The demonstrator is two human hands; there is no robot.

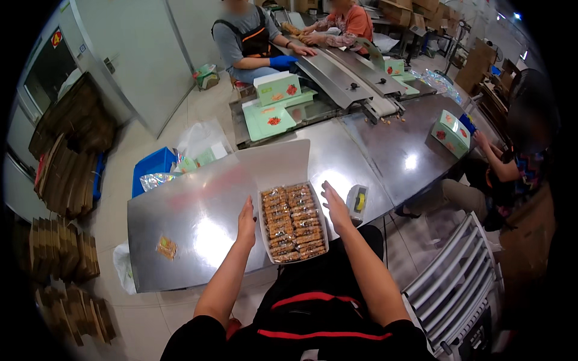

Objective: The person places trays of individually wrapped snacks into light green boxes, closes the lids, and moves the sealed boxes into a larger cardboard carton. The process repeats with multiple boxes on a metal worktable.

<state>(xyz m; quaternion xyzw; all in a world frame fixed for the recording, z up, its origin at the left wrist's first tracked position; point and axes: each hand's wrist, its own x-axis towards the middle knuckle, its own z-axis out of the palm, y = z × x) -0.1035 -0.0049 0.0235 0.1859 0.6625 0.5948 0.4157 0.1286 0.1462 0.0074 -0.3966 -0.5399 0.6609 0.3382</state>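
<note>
In front of me, near the table's edge, stands an opened white carton [326, 231] with its lid raised at the far side. Two columns of clear-wrapped brown snack bars [293, 224] fill it. My left hand [246, 224] is beside the carton's left wall, fingers stretched out and holding nothing. On the opposite side, my right hand [336, 207] is also open, its fingers apart near the upper right corner. Whether either palm touches the carton, I cannot tell. A tape dispenser [359, 203] with a yellow part lies just right of my right hand.
One wrapped snack [167, 247] lies on the metal table [180, 210] at left. A blue bin [152, 165] stands behind it. Beyond are a conveyor [382, 107], green cartons [278, 88] and two people. Another person handles a green carton [451, 133] at right, behind a white chair [448, 271].
</note>
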